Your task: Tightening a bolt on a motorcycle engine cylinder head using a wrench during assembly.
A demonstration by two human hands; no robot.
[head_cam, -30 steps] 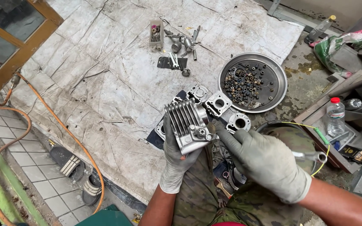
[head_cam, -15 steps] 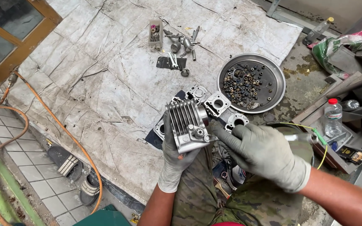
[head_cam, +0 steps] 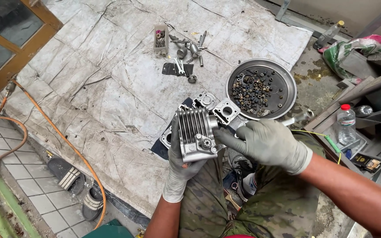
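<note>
The left hand (head_cam: pixel 179 169) keeps its grip clamped under the finned cylinder head (head_cam: pixel 196 134), held above the sheet's near edge. The right hand (head_cam: pixel 267 143) has slid in from the side; its fingers (head_cam: pixel 225 137) now press the head's right face while closed round a metal tool (head_cam: pixel 298 118), so work on it continues.

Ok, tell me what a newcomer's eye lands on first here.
First, the finned metal engine part at centre, gripped from below by the gloved left hand, with the gloved right hand at its right side holding a metal tool. Next, the round metal pan of small nuts and washers, right of centre on the crumpled grey tarp.
</note>
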